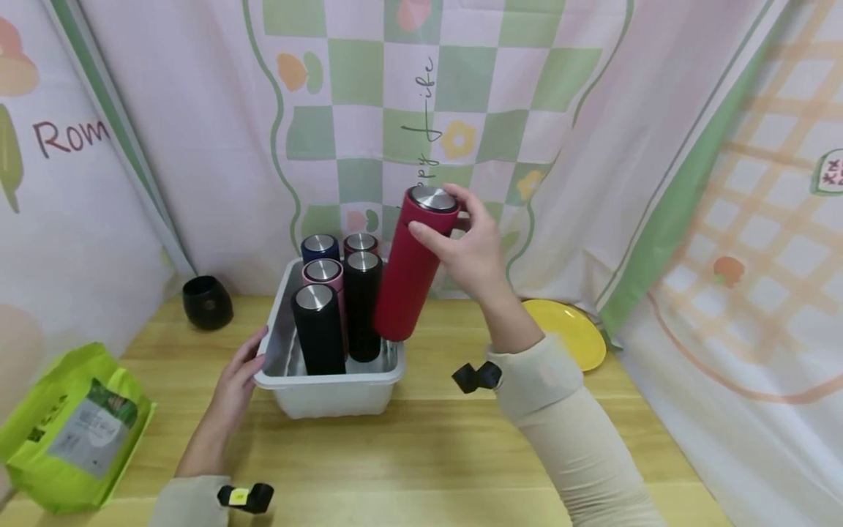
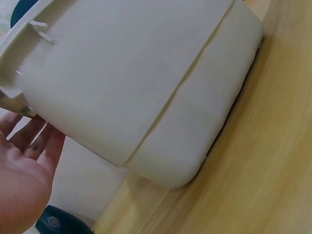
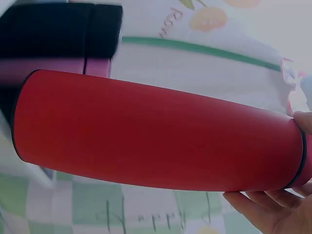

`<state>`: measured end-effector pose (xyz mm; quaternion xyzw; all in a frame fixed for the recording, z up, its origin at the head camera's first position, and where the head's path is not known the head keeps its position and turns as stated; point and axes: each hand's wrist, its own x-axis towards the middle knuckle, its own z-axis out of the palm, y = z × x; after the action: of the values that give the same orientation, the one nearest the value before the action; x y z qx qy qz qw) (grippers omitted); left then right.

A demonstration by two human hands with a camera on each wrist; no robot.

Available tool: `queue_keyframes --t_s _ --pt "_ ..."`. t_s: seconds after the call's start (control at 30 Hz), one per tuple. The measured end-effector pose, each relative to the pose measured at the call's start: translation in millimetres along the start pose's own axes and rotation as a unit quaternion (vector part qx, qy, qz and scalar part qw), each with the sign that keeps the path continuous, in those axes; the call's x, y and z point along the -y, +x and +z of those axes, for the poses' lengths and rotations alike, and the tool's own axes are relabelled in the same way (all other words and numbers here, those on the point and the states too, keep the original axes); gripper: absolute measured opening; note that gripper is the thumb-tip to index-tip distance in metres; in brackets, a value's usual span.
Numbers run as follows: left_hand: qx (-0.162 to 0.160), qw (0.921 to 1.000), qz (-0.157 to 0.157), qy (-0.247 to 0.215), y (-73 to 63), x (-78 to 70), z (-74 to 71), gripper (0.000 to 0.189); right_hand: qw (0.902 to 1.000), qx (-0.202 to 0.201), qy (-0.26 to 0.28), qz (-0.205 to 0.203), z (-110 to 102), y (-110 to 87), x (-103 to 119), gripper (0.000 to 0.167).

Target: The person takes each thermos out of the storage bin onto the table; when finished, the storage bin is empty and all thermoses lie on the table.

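My right hand (image 1: 476,252) grips a red thermos bottle (image 1: 416,267) near its silver-topped lid, thumb on one side and fingers on the other. The bottle leans, its base lower left by the right rim of a white plastic bin (image 1: 336,399). Across the right wrist view stretches the red body (image 3: 161,134). Upright in the bin stand several more thermos bottles: two black ones (image 1: 320,333) (image 1: 364,307), a pink one (image 1: 339,293), a dark blue one (image 1: 320,247) and a partly hidden reddish one (image 1: 361,243). My left hand (image 1: 238,377) touches the bin's left rim with extended fingers; some fingertips are hidden.
A black cup (image 1: 207,302) stands at the back left of the wooden table (image 1: 408,468). Front left is a bright green package (image 1: 79,432). A yellow plate (image 1: 568,333) lies at the back right, partly behind my right forearm. Patterned curtains (image 1: 358,80) enclose the table.
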<state>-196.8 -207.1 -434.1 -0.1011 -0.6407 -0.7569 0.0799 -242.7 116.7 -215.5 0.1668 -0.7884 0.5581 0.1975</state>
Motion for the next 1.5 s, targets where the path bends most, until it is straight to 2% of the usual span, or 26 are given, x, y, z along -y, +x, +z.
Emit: queue_keyframes --t_s 0.13,0.27,0.43,0.57,0.73,0.93,1.5 --pt "0.004 1.0 0.007 0.001 -0.7 0.6 -0.5 0.047 0.9997 -0.02 -0.005 0.01 -21.2 4.6 -7.3 0.069" --pt "0.005 0.9999 0.01 0.001 -0.7 -0.3 -0.4 0.047 0.9982 -0.044 -0.037 0.015 -39.7 8.8 -22.6 0.07" --pt "0.004 1.0 -0.003 0.002 -0.2 -0.9 0.2 0.048 0.9947 -0.051 -0.075 0.048 -57.8 10.7 -45.9 0.072" --pt "0.006 1.0 -0.002 0.001 0.5 -0.7 0.5 0.048 0.9907 -0.054 -0.1 0.075 -67.0 12.5 -68.6 0.073" --pt "0.005 1.0 0.003 -0.001 0.6 -0.2 0.5 0.047 0.9846 -0.068 -0.129 0.097 -72.4 18.8 -101.8 0.074" --pt "0.002 1.0 -0.008 0.003 0.7 0.0 0.4 0.048 0.9804 -0.078 -0.142 0.112 -75.3 26.5 -137.9 0.074" --pt "-0.002 1.0 0.0 -0.001 1.3 0.9 1.3 0.048 0.9721 -0.08 -0.178 0.129 -81.0 49.6 -203.6 0.072"
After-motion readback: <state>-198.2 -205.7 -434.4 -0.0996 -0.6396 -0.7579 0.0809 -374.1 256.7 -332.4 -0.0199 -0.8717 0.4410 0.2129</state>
